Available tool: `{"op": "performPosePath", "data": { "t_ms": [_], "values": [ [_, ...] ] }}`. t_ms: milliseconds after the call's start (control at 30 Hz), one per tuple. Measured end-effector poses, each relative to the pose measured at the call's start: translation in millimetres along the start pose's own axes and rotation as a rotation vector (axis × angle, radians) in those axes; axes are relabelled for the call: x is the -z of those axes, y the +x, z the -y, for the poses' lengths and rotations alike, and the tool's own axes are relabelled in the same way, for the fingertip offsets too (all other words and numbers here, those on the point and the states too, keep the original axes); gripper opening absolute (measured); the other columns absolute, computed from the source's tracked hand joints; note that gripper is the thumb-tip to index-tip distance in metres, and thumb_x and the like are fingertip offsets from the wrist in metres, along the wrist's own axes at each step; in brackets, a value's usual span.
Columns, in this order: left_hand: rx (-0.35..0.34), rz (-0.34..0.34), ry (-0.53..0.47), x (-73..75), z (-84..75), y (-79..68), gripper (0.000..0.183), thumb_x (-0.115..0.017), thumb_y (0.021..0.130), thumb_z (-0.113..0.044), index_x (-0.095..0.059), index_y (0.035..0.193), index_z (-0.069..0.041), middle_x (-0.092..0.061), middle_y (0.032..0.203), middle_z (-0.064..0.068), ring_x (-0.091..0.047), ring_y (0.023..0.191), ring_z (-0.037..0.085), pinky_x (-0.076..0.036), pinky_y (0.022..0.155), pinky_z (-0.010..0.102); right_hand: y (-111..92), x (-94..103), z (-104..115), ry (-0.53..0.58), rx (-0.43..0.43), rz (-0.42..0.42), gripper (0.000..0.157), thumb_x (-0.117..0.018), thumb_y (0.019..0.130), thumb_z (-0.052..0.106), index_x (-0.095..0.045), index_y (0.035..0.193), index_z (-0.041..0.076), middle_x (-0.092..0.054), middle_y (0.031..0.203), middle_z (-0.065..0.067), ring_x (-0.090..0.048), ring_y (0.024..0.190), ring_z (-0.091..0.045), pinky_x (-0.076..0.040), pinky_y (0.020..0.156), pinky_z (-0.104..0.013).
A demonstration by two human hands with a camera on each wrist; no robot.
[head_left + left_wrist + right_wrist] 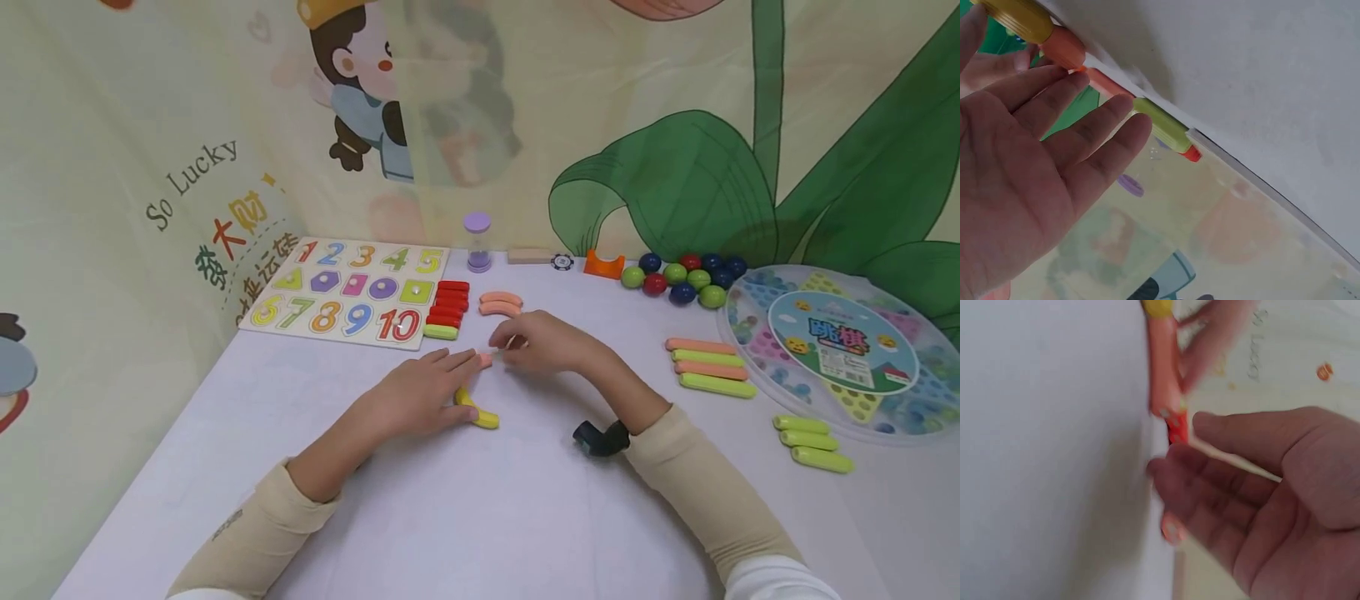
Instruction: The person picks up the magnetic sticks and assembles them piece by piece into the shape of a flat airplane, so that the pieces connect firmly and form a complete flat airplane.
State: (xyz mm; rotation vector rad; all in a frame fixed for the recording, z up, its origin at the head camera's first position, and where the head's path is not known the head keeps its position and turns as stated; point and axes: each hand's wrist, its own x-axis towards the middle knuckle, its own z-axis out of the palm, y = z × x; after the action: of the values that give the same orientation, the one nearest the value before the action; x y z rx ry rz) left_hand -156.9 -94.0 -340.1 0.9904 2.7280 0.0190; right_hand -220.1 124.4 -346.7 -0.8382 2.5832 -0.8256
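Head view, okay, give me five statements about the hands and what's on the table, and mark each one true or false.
1. The left hand is beside a yellow piece. True.
2. The right hand grips the purple-topped hourglass. False: it stands apart, beyond both hands.
3. Three lime-green sticks lie near the Chinese checkers set. True.
4. All the balls are blue. False: some are red, some green.
5. The number puzzle board has a green 10. False: it's red.
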Motion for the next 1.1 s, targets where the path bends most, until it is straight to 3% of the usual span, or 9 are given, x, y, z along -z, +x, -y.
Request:
{"op": "performPosePath", "data": {
  "t_ms": [100,267,367,567,800,967,1100],
  "values": [
    [0.016,0.022,-0.016,-2.0,2.3,0.4,0.073,-0.054,0.083,-0.054,-0.026,0.143,-0.025,-0.03,0.144,-0.005,-0.031,0.128,0.026,-0.033,0.098,0.043,-13,25.4,-13,-0.099,-0.169,-0.079,0.023,-0.061,0.084,0.011,-0.066,0.106,0.008,-0.063,0.093,-0.003,-0.055,0.084,-0.018,-0.048,0.073,-0.031],
    [0.023,0.004,-0.037,-4.1,3.1,-0.5,0.068,-0.05,0.085,-0.054,-0.026,0.143,-0.029,-0.03,0.144,-0.007,-0.032,0.127,0.026,-0.034,0.097,0.044,-49,70.8,-55,-0.238,-0.424,-0.39,0.024,-0.058,0.084,0.009,-0.064,0.105,0.001,-0.06,0.094,-0.016,-0.052,0.082,-0.031,-0.045,0.068,-0.043],
    [0.023,-0.005,-0.018,-5.0,2.7,-0.4,0.065,-0.049,0.086,-0.052,-0.027,0.143,-0.029,-0.031,0.144,-0.006,-0.034,0.127,0.027,-0.035,0.096,0.044,-66,83.8,-76,-0.253,-0.52,-0.502,0.028,-0.057,0.084,0.006,-0.06,0.11,-0.003,-0.057,0.101,-0.023,-0.05,0.085,-0.037,-0.043,0.07,-0.05],
    [0.038,-0.008,-0.005,-5.4,1.6,1.3,0.063,-0.05,0.087,-0.05,-0.028,0.142,-0.027,-0.032,0.143,-0.005,-0.034,0.126,0.029,-0.035,0.095,0.046,-72,84.7,-99,-0.273,-0.568,-0.452,0.037,-0.058,0.083,0.007,-0.054,0.118,-0.005,-0.054,0.109,-0.027,-0.048,0.091,-0.04,-0.042,0.078,-0.054],
    [0.067,0.008,-0.038,-4.6,1.4,2.5,0.064,-0.051,0.086,-0.05,-0.027,0.142,-0.031,-0.031,0.143,-0.007,-0.032,0.127,0.029,-0.035,0.095,0.048,-70,81.5,-97,-0.266,-0.62,-0.388,0.019,-0.063,0.079,0.007,-0.061,0.093,-0.005,-0.054,0.088,-0.021,-0.046,0.079,-0.036,-0.044,0.066,-0.044],
    [0.068,0.016,-0.051,-3.9,1.9,2.5,0.064,-0.051,0.086,-0.05,-0.026,0.143,-0.031,-0.03,0.144,-0.007,-0.032,0.128,0.03,-0.033,0.097,0.047,-70,81.5,-95,-0.243,-0.635,-0.322,0.021,-0.062,0.08,0.007,-0.058,0.098,-0.004,-0.056,0.09,-0.02,-0.047,0.079,-0.036,-0.044,0.066,-0.045],
    [0.061,0.022,-0.059,-3.2,1.9,2.4,0.064,-0.05,0.087,-0.049,-0.025,0.143,-0.03,-0.029,0.144,-0.006,-0.031,0.128,0.031,-0.033,0.097,0.048,-72,79.5,-98,-0.252,-0.619,-0.359,0.023,-0.06,0.081,0.005,-0.058,0.102,-0.004,-0.055,0.093,-0.022,-0.046,0.081,-0.037,-0.043,0.069,-0.048]
  ]
}}
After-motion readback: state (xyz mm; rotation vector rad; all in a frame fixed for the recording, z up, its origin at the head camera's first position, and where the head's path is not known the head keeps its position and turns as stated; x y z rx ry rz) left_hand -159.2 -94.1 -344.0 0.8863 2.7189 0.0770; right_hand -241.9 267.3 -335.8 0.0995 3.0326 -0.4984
